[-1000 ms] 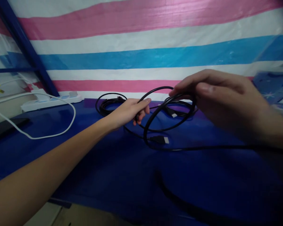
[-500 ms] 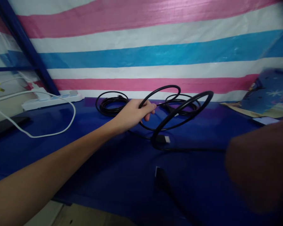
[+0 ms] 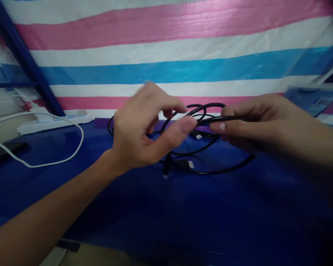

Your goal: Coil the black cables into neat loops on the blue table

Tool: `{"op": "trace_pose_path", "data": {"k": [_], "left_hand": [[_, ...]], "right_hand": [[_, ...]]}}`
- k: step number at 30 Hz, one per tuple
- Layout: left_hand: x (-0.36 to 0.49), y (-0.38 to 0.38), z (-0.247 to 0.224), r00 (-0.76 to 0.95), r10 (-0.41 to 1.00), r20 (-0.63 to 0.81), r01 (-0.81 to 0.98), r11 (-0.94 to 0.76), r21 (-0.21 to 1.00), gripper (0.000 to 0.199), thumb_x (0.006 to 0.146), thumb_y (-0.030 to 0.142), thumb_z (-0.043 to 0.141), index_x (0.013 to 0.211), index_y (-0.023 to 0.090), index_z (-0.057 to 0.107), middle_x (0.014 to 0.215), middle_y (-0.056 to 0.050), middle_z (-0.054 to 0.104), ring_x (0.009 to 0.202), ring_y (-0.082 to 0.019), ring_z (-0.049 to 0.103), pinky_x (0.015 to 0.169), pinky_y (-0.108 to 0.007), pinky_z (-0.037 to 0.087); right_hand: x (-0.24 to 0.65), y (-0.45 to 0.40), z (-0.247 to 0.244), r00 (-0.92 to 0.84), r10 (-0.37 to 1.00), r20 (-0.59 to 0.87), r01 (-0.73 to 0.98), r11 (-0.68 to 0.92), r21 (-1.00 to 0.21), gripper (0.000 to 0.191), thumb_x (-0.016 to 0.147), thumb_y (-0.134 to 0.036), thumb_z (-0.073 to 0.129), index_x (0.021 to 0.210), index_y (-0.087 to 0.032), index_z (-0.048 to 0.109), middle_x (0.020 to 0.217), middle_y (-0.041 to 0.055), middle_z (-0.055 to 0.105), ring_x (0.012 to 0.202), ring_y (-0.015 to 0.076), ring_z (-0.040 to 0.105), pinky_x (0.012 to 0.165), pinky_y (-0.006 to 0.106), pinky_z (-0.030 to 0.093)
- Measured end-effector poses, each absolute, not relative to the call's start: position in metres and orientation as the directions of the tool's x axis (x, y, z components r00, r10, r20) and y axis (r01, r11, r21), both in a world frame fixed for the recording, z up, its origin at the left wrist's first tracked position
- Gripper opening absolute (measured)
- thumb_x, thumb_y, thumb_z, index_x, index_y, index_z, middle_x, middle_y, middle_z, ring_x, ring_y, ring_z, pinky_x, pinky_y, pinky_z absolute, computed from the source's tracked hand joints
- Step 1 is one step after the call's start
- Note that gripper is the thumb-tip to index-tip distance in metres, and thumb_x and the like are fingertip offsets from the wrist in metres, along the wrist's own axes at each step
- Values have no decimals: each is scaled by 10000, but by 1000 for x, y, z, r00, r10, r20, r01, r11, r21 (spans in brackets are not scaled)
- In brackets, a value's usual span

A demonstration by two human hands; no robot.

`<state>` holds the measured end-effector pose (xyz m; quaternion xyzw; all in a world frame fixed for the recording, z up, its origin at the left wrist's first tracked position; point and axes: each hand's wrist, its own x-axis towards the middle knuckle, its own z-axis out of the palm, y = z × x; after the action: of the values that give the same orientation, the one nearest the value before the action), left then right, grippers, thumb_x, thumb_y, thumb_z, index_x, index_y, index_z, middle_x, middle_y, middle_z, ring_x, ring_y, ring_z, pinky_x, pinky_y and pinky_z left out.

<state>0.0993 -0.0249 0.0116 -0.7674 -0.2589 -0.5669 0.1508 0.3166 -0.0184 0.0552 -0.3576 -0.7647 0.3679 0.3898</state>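
Note:
Loops of black cable (image 3: 202, 150) rise from the blue table in the middle of the head view. My right hand (image 3: 252, 122) pinches the cable between thumb and fingers. Facing it, my left hand (image 3: 147, 129) has its thumb and index finger at the same loops, slightly blurred, the thumb tip touching or just in front of the cable. Whether it grips the cable is unclear. Below the hands lies a black connector with a pale metal end (image 3: 184, 164). A second dark cable end (image 3: 167, 168) hangs or lies beside it, blurred.
A white power strip (image 3: 58, 123) and a looped white cord (image 3: 36, 167) are at the left, near a dark flat object (image 3: 8, 152). Behind the blue table (image 3: 183, 214) hangs a striped sheet (image 3: 166, 72). A blue item (image 3: 313, 101) stands at the right.
My right hand has come in from the lower right to the cable loops. My left hand has lifted and turned, with its thumb and index finger now apart. The loops are drawn closer together.

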Motion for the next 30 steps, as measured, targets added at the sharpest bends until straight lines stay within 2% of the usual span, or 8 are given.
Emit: {"op": "trace_pose_path", "data": {"k": [4, 10, 13, 16, 18, 21, 25, 30], "left_hand": [[105, -24, 7, 343, 426, 837, 631, -765, 130, 205, 859, 373, 582, 987, 223, 639, 570, 51, 493, 511, -81, 452, 541, -236, 340], [103, -25, 45, 362, 492, 792, 611, -767, 197, 422, 832, 337, 601, 474, 173, 450, 443, 46, 299, 445, -65, 272, 497, -274, 177], [109, -25, 80, 182, 557, 810, 523, -753, 400, 480, 827, 307, 599, 429, 156, 379, 458, 40, 257, 450, -50, 240, 490, -271, 158], [125, -16, 96, -62, 691, 720, 180, -702, 689, 398, 858, 368, 554, 531, 169, 444, 471, 48, 278, 433, -52, 249, 462, -257, 183], [139, -8, 90, -107, 814, 571, -99, -580, 808, 358, 912, 410, 456, 630, 190, 431, 467, 63, 245, 405, -61, 220, 438, -247, 198], [157, -3, 66, -83, 920, 383, -366, -386, 847, 342, 965, 409, 299, 690, 210, 342, 486, 69, 212, 386, -72, 205, 415, -230, 239], [165, -5, 37, -27, 957, 290, -494, -265, 828, 330, 961, 403, 299, 700, 203, 316, 536, 56, 294, 420, -63, 292, 440, -201, 307], [158, 1, 22, 21, 944, 330, -341, -304, 890, 211, 915, 366, 398, 812, 190, 452, 728, -1, 517, 616, -98, 507, 525, -213, 389]], "right_hand": [[311, -19, 51, -447, 800, 401, 324, 562, -761, 340, 779, -406, 676, 536, -184, 590, 409, -46, 408, 367, 33, 338, 320, 174, 208], [310, -29, 51, -571, 737, 362, 158, 532, -832, 244, 838, -357, 623, 651, -201, 605, 424, -49, 489, 366, 61, 430, 361, 181, 314], [309, -26, 51, -534, 747, 396, 29, 484, -875, 131, 844, -345, 621, 822, -216, 609, 493, -57, 527, 426, 79, 489, 434, 200, 397], [308, -17, 44, -453, 721, 524, -43, 569, -821, 278, 802, -289, 672, 1065, -259, 588, 830, -9, 664, 816, 146, 640, 703, 266, 510], [304, -12, 37, -436, 683, 586, 15, 657, -754, 556, 752, -258, 722, 1253, -334, 494, 1240, 12, 587, 1213, 196, 511, 937, 347, 467], [295, -10, 23, -517, 593, 617, 142, 771, -621, 803, 716, -272, 758, 1398, -391, 351, 1513, 8, 310, 1402, 233, 275, 1103, 435, 327], [285, -10, 9, -545, 545, 637, 193, 821, -538, 582, 796, -287, 680, 1340, -349, 483, 1494, 36, 307, 1400, 234, 268, 1144, 446, 260], [284, -7, 7, -453, 630, 631, 59, 727, -684, 263, 871, -335, 591, 1127, -329, 654, 1441, 5, 393, 1365, 215, 340, 1123, 413, 304]]}}
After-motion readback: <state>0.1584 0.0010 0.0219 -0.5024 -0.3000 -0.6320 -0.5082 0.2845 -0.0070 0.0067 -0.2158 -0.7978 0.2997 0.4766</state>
